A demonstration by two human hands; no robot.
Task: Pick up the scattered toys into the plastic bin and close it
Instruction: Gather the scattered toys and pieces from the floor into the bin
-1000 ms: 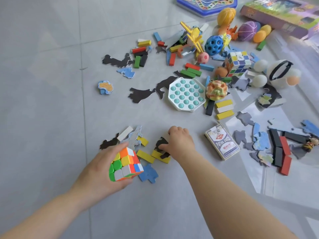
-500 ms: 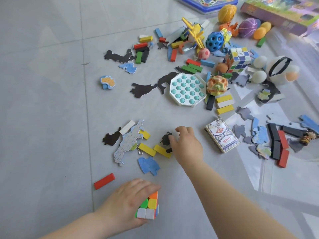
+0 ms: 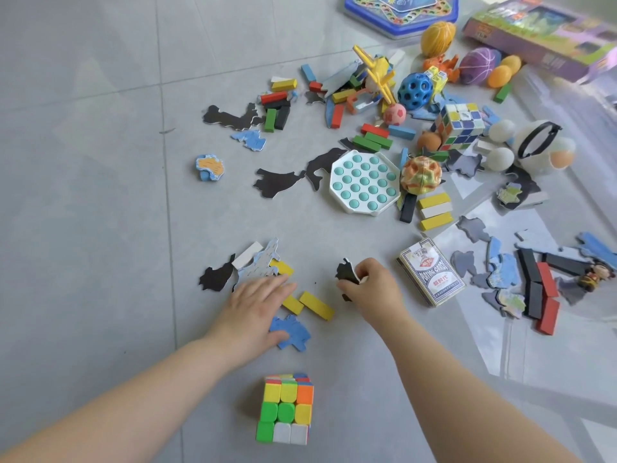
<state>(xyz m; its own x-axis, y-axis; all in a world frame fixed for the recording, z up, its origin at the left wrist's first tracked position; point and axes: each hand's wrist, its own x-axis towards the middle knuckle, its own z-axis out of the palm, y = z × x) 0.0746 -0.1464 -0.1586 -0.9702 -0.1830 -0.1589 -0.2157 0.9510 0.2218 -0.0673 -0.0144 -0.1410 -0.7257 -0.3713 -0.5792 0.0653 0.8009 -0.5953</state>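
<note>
Toys lie scattered over the grey tiled floor. A bright stickerless cube (image 3: 285,409) stands alone on the floor between my forearms. My left hand (image 3: 253,309) lies flat with straight fingers over yellow blocks (image 3: 315,305) and a blue puzzle piece (image 3: 293,334). My right hand (image 3: 372,289) pinches a black puzzle piece (image 3: 345,272) lifted off the floor. A card deck box (image 3: 430,272) lies just right of it. The clear plastic bin (image 3: 541,329) shows at the right, holding several puzzle pieces and blocks.
A white and teal pop toy (image 3: 364,183) and a patterned ball (image 3: 420,175) lie mid-floor. Behind them are a second cube (image 3: 459,127), a blue holed ball (image 3: 415,91), eggs, blocks and black puzzle pieces. Game boxes (image 3: 541,35) lie at the back.
My left hand set the bright cube down near me, let go and reached forward onto the yellow blocks. My right hand lifted the black puzzle piece off the floor.
</note>
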